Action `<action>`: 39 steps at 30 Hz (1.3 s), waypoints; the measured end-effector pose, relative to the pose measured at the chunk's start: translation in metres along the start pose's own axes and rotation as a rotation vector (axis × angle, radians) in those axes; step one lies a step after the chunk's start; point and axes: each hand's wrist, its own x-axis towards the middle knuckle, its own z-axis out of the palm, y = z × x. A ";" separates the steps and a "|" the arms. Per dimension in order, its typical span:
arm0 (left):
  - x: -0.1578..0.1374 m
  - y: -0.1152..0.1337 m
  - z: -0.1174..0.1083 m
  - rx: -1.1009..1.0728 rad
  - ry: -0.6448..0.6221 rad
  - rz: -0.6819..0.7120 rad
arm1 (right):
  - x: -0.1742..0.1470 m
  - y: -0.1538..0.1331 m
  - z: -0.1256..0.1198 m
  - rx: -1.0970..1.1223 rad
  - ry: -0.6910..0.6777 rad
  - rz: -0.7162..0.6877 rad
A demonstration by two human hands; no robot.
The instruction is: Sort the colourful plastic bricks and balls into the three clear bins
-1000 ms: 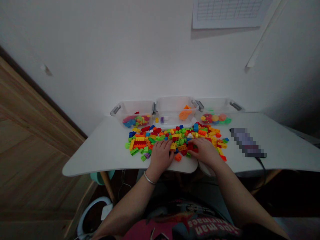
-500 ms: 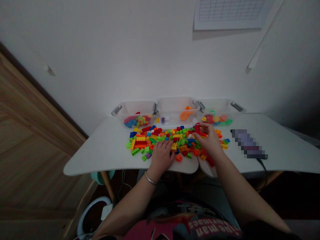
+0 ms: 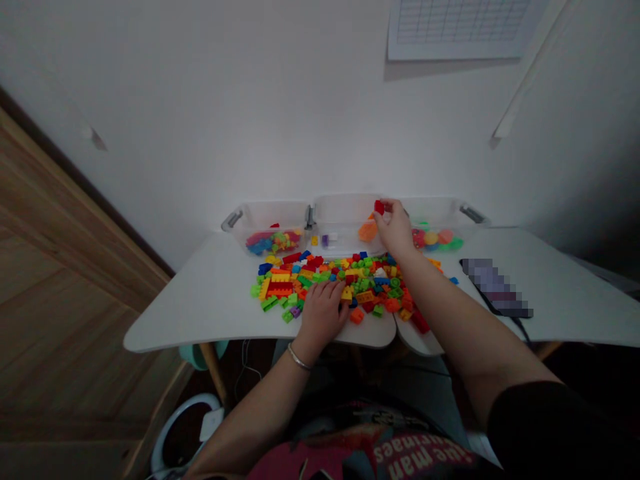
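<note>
Out over the middle clear bin [image 3: 345, 208], my right hand [image 3: 395, 230] pinches a red building brick [image 3: 379, 207] between thumb and fingers. Inside that bin, below the hand, lies an orange piece [image 3: 367, 231]; a purple and white piece [image 3: 328, 238] shows to its left. My left hand [image 3: 323, 310] rests at the near edge of a spread pile of colourful building bricks [image 3: 310, 270]. Its thumb and index finger close around a yellow brick [image 3: 347, 294], partly hidden by the fingertips.
A left clear bin [image 3: 245, 223] and a right clear bin [image 3: 453, 213] hold colourful small pieces. A phone [image 3: 495, 288] with a cable lies on the white table [image 3: 200, 307] at the right. Behind the bins rises a wall [image 3: 250, 120] with a paper chart [image 3: 455, 30].
My right hand has lifted the red brick from the pile's right side and carried it up and left, over the middle bin. The left hand has stayed in place.
</note>
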 end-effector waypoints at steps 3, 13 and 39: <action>0.000 -0.001 0.001 -0.002 0.010 0.005 | 0.008 -0.002 0.013 -0.091 -0.049 0.087; 0.000 -0.001 0.002 0.004 0.015 0.002 | 0.012 -0.012 0.022 -0.519 -0.242 0.072; 0.000 0.001 0.000 0.015 -0.004 0.001 | -0.077 -0.009 -0.019 -0.027 -0.123 -0.236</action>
